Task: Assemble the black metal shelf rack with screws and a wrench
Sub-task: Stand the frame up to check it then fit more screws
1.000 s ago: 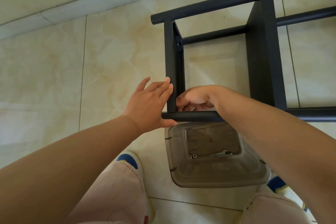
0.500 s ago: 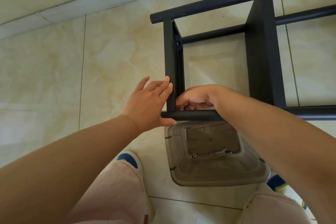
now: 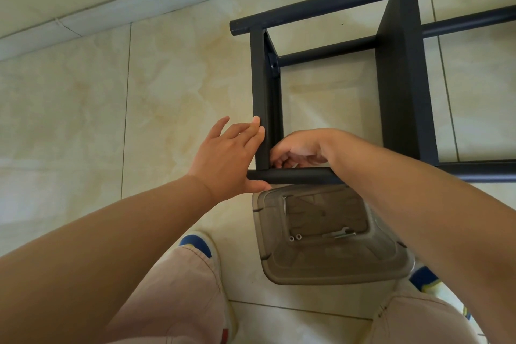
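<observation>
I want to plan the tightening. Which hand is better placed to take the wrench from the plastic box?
Probably the right hand: its arm already passes over the plastic box, the wrench beneath. The left hand steadies the rack.

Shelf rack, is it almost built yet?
Partly. The shelf rack already has bars joined to its uprights. Now the left hand steadies the near corner while the right hand works inside that joint. Loose screws and a wrench still lie in the plastic tray, so fastening remains.
</observation>
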